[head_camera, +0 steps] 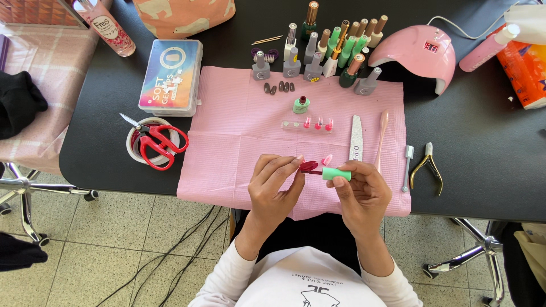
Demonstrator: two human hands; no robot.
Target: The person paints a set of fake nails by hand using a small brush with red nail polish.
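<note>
My left hand [274, 187] pinches a small dark red nail tip [309, 166] between thumb and fingers above the pink mat [227, 148]. My right hand [364, 190] holds a polish brush by its mint green cap [336, 174], the brush end touching the red tip. A loose pink nail tip [327, 160] lies on the mat just beyond. The open mint green polish bottle [301, 104] stands farther back, behind a clear strip [307, 123] carrying several painted tips.
A nail file [356, 138], pink pusher [382, 136], small tool [408, 165] and nippers [427, 166] lie at the right. Polish bottles [335, 51] line the back beside a pink nail lamp [418, 54]. Red scissors [156, 142] rest on a tape roll; a tip box [170, 77] sits at the left.
</note>
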